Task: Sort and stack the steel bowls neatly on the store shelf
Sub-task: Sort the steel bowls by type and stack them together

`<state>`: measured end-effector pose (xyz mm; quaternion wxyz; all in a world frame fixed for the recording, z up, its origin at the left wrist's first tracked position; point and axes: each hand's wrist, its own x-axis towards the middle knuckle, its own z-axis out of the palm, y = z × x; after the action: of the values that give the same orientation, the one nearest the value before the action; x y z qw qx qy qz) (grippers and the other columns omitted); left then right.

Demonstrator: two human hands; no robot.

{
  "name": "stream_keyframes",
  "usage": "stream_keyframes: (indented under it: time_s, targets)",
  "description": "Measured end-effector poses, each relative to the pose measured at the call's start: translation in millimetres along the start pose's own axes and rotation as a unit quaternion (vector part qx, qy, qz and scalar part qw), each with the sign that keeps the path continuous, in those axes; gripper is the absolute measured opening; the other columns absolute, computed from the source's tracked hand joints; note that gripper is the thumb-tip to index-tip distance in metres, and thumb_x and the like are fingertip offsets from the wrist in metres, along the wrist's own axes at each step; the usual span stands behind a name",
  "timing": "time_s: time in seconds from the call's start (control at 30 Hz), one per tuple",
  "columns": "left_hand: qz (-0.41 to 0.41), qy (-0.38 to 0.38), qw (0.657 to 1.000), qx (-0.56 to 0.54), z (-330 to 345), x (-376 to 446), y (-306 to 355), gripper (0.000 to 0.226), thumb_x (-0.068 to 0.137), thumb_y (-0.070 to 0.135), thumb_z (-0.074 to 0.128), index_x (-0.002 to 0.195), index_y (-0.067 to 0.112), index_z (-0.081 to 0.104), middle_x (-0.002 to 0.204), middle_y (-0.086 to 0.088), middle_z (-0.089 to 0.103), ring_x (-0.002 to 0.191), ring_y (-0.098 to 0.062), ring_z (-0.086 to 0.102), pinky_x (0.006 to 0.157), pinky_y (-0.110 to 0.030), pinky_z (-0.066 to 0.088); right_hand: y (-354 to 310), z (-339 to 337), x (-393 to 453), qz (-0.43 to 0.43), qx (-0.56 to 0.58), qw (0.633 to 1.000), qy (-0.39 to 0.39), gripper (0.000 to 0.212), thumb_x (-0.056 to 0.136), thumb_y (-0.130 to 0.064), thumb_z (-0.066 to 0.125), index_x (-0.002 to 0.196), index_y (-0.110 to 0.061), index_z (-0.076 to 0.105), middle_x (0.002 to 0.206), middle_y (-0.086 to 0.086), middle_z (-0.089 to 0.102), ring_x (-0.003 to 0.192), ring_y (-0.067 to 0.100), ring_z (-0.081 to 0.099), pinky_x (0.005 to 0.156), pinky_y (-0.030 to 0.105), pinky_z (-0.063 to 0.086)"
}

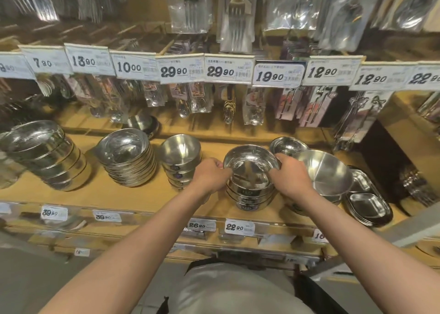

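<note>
**Both hands gripping top bowl of centre stack**

Gripping from both sides: left hand [210, 174] curls its fingers over the left rim of the top round shiny steel bowl [252, 162], right hand [291, 174] curls over the right rim, thumbs on the outside. Bowl sits mouth up, rim roughly level, nested on a short stack of matching steel bowls [248, 195] on the tan wooden store shelf [100, 194]. Dark round stickers on the stack's sides, text too blurred to read.

Just left of the left hand: stack of deeper steel bowls [181, 161], mouth up, dark stickers too. Further left: stack of flat-rimmed shallow steel dishes [128, 157], leaning slightly, then a taller leaning stack of wide steel bowls [45, 154]. Just right of the right hand: large single steel mixing bowl [326, 174], tipped toward the camera. Behind it a small steel bowl [288, 145]. Far right: oblong steel trays [367, 201], stacked, long axis running front to back.

Price tags above the grip read 7.90, 13.90, 10.00, 29.90, 29.90, 19.90 [277, 75], 12.90, 12.90. Shelf-edge tags below the grip: 39.90, 39.90, 26.90, 22.90 [239, 226]. Bagged cutlery packs [234, 15] hang above.
</note>
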<state>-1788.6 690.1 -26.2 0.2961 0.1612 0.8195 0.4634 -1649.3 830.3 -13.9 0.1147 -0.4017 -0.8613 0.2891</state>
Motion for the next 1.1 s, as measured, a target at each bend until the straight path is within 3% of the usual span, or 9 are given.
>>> stream_keyframes:
  time_s: [0.03,0.1,0.17,0.23,0.33,0.4,0.67,0.8,1.1]
  targets:
    - [0.001,-0.009,1.0,-0.002,-2,-2,1,0.015,0.09,0.028,0.065,0.083,0.016,0.059,0.088,-0.006,0.064,0.087,-0.026,0.067,0.089,-0.051,0.06,0,1,-2,0.012,0.006,1.0,-0.003,0.017,0.09,-0.011,0.054,0.104,-0.015,0.063,0.077,-0.002,0.059,0.081,0.026,0.058,0.056,0.027,0.034]
    - [-0.013,-0.029,0.999,-0.001,-5,-2,2,0.039,0.094,0.044,0.058,0.116,0.012,0.065,0.12,-0.007,0.064,0.115,-0.029,0.061,0.099,-0.05,0.054,0,4,-7,0.032,0.017,0.999,-0.005,0.009,0.093,-0.019,0.054,0.1,-0.017,0.059,0.075,-0.004,0.058,0.086,0.029,0.061,0.056,0.027,0.035]
    - [-0.021,-0.071,0.997,-0.022,-5,-4,4,0.051,0.1,0.048,0.049,0.138,0.014,0.056,0.14,-0.006,0.055,0.122,-0.024,0.053,0.106,-0.05,0.048,-1,11,-13,0.052,0.053,0.997,-0.008,0.018,0.093,-0.023,0.054,0.109,-0.019,0.06,0.089,0.002,0.065,0.097,0.033,0.063,0.071,0.034,0.046]
    - [-0.027,-0.114,0.991,-0.063,-3,-6,4,0.044,0.105,0.044,0.042,0.137,0.016,0.055,0.135,-0.003,0.057,0.113,-0.018,0.053,0.106,-0.05,0.048,-4,16,-19,0.098,0.123,0.987,-0.022,0.037,0.092,-0.027,0.053,0.128,-0.02,0.057,0.107,0.007,0.068,0.103,0.032,0.063,0.087,0.045,0.054]
    - [-0.037,-0.131,0.987,-0.089,-2,-9,4,0.032,0.107,0.036,0.04,0.127,0.016,0.055,0.113,0.004,0.06,0.093,-0.01,0.059,0.087,-0.041,0.06,-2,22,-25,0.149,0.197,0.969,-0.031,0.035,0.091,-0.031,0.054,0.122,-0.018,0.061,0.106,0.008,0.069,0.099,0.031,0.066,0.09,0.053,0.057]
    - [-0.04,-0.124,0.986,-0.101,-5,-8,1,0.032,0.107,0.03,0.041,0.128,0.011,0.057,0.116,-0.003,0.065,0.091,-0.014,0.064,0.08,-0.038,0.062,-2,24,-25,0.152,0.205,0.967,-0.025,0.029,0.09,-0.03,0.056,0.117,-0.022,0.065,0.106,0.004,0.07,0.099,0.027,0.067,0.092,0.052,0.057]
    - [-0.067,-0.108,0.99,-0.06,-23,-2,5,0.032,0.103,0.025,0.041,0.124,0.012,0.061,0.119,-0.012,0.069,0.106,-0.03,0.068,0.086,-0.052,0.061,-17,28,-19,0.145,0.216,0.965,-0.043,0.01,0.091,-0.028,0.058,0.094,-0.032,0.067,0.093,-0.003,0.074,0.089,0.02,0.07,0.089,0.048,0.059]
    - [-0.064,-0.101,0.992,-0.033,-25,-2,7,0.03,0.101,0.022,0.041,0.115,0.009,0.064,0.114,-0.014,0.07,0.106,-0.034,0.067,0.088,-0.056,0.059,-18,28,-19,0.148,0.224,0.962,-0.037,0.019,0.092,-0.025,0.058,0.107,-0.031,0.067,0.103,-0.001,0.074,0.1,0.022,0.068,0.096,0.049,0.054]
    - [-0.053,-0.087,0.995,-0.001,-24,3,9,0.022,0.1,0.025,0.044,0.092,0.023,0.065,0.105,-0.005,0.071,0.099,-0.027,0.068,0.092,-0.051,0.058,-17,31,-21,0.165,0.228,0.959,-0.03,0.033,0.093,-0.026,0.058,0.124,-0.024,0.067,0.107,-0.004,0.073,0.101,0.017,0.067,0.098,0.045,0.054]
